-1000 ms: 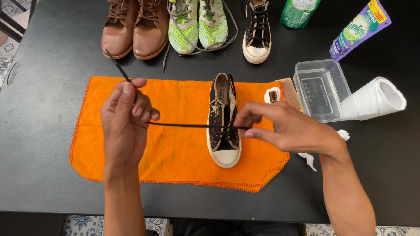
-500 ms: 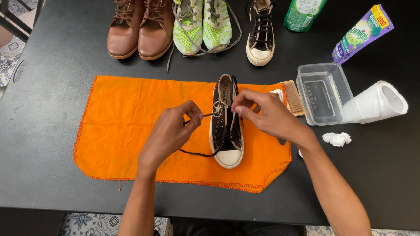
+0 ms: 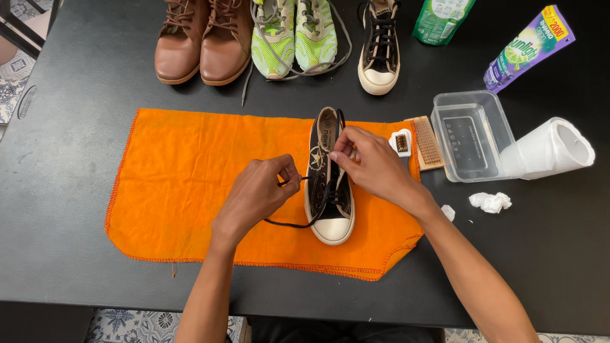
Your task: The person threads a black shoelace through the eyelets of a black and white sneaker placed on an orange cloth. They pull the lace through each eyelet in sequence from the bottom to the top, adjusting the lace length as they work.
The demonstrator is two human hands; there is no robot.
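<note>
— Where's the black high-top sneaker (image 3: pixel 329 192)?
— Mid orange cloth (image 3: pixel 183 181) (toe toward the person).
— And the grips?
— Left hand (image 3: pixel 257 193) pinches the black shoelace (image 3: pixel 291 224); right hand (image 3: pixel 376 166) pinches lace near the eyelets.

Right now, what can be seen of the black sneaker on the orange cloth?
The black sneaker is a canvas-looking high-top with a white rubber toe cap and sole, lying upright on the orange cloth, toe toward the person. Its tan lining shows at the open collar. A black lace loops out from its left side. The left hand pinches the lace beside it; the right hand rests on its upper part, fingers at the eyelets.
</note>
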